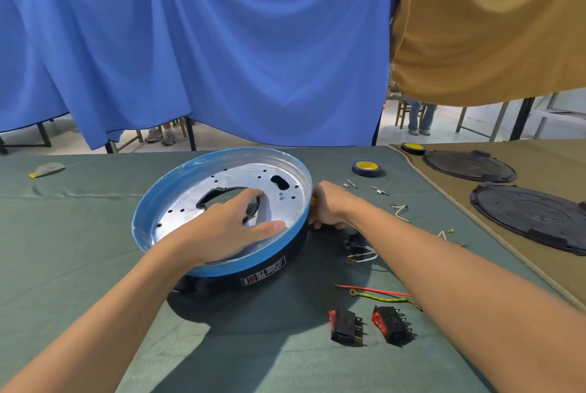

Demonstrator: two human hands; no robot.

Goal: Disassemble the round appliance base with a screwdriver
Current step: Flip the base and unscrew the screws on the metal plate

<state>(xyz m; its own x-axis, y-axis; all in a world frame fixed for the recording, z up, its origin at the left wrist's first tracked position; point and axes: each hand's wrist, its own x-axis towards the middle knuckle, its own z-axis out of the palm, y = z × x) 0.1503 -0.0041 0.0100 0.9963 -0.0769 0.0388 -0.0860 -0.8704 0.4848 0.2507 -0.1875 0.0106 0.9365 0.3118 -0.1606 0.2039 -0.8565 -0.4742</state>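
The round appliance base (151, 204) sits mid-table on the green cloth (79, 250), tilted so its far rim is raised, blue wall and silver plate (241, 175) facing me. My left hand (222, 230) lies inside it, fingers hooked into the central opening, thumb stretched flat on the plate toward 4 o'clock. My right hand (329, 207) is curled against the rim at 3 o'clock, closed round a yellow piece (313, 201); I cannot tell what it belongs to. From the base, a tape roll (366, 168) lies at 2 o'clock, two red-faced switches (345, 326) at 5 o'clock, a red wire (374, 290) at 4 o'clock, and black round covers (532, 218) at 3 o'clock.
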